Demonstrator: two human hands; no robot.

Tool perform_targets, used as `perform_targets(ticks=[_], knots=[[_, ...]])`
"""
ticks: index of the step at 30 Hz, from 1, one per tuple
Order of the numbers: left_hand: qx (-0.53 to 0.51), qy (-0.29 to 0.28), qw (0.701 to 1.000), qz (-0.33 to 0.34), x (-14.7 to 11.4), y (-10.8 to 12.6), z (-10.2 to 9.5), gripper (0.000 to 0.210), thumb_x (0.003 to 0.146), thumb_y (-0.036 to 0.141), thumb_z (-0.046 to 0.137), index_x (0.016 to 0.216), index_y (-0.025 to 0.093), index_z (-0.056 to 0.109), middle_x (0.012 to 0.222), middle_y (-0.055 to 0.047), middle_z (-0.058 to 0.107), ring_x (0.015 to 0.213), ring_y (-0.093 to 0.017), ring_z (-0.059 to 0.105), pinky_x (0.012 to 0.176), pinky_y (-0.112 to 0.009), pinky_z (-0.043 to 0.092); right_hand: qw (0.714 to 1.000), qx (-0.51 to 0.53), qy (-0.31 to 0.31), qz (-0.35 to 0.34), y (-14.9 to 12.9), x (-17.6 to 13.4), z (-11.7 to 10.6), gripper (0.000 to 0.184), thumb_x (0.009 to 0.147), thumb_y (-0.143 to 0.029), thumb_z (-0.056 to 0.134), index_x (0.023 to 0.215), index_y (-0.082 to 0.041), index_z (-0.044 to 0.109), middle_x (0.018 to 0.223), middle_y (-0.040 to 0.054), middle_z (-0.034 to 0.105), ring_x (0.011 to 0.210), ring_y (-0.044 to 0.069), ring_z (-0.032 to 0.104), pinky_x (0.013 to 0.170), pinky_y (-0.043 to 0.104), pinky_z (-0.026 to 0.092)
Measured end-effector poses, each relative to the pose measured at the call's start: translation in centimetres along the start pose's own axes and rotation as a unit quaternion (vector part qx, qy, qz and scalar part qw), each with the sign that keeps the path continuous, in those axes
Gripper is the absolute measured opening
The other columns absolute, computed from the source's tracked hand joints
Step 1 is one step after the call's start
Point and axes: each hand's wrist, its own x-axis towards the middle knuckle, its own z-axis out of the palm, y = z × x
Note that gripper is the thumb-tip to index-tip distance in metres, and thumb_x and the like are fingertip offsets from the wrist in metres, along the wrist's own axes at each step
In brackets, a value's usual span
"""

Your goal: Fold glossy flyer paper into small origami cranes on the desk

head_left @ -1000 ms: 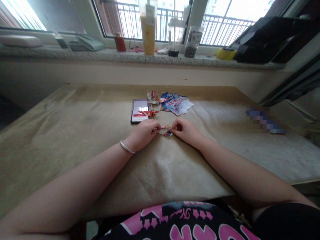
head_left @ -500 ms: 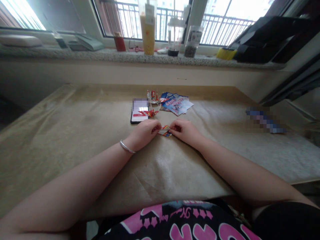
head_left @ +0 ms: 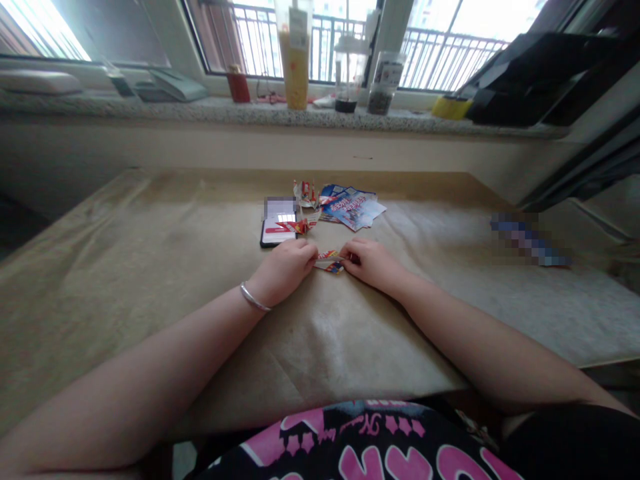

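Observation:
Between my two hands is a small folded piece of printed paper (head_left: 329,262), coloured white, red, yellow and blue, low over the table. My left hand (head_left: 290,263), with a silver bangle at the wrist, is closed on the paper's left end. On the right end, my right hand (head_left: 367,259) pinches it between thumb and fingers. Just beyond my left hand lies a phone (head_left: 279,227) with a lit screen. A red folded paper piece (head_left: 299,227) rests partly over the phone. Another folded paper piece (head_left: 306,193) stands behind it.
Several blue printed leaflets (head_left: 354,207) lie fanned beyond my right hand. A blurred blue item (head_left: 530,240) is at the table's right. The sill (head_left: 240,115) holds a tall yellow-filled bottle (head_left: 295,67), a red-filled jar (head_left: 239,85) and a black bag (head_left: 530,83).
My left hand has shifted slightly left along the folded paper, and its fingers have turned over, so more of the paper shows. My right hand stays nearly still.

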Motion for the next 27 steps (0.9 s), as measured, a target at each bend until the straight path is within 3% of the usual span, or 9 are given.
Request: perform_targets(ticks=[10, 20, 27], knots=[[0.06, -0.021, 0.998, -0.014, -0.3, 0.0, -0.3, 0.015, 0.09, 0.021, 0.05, 0.082, 0.016, 0.061, 0.082, -0.006, 0.061, 0.078, -0.019, 0.057, 0.065, -0.028, 0.041, 0.999, -0.033, -0.009, -0.008, 0.5, -0.1, 0.0, 0.003, 0.081, -0.018, 0.061, 0.082, -0.017, 0.064, 0.076, 0.0041, 0.061, 0.072, 0.016, 0.053, 0.068, 0.027, 0.04], [0.151, -0.012, 0.988, -0.016, -0.7, 0.9, -0.7, 0.011, 0.089, 0.018, 0.05, 0.084, 0.017, 0.06, 0.08, -0.007, 0.061, 0.072, -0.021, 0.058, 0.052, -0.028, 0.034, 0.998, -0.053, -0.02, -0.007, 0.1, -0.4, -0.5, 0.013, 0.079, -0.01, 0.055, 0.083, -0.017, 0.064, 0.081, 0.0059, 0.064, 0.077, 0.018, 0.057, 0.073, 0.028, 0.043], [0.083, -0.032, 0.996, -0.013, -0.3, -0.3, -0.3, 0.013, 0.089, 0.016, 0.049, 0.082, 0.016, 0.06, 0.081, -0.006, 0.061, 0.072, -0.018, 0.058, 0.059, -0.027, 0.039, 0.995, -0.088, -0.034, 0.017, -0.4, -0.4, -0.6, 0.013, 0.083, -0.012, 0.054, 0.088, -0.019, 0.063, 0.092, 0.0085, 0.067, 0.088, 0.021, 0.058, 0.073, 0.029, 0.041]])
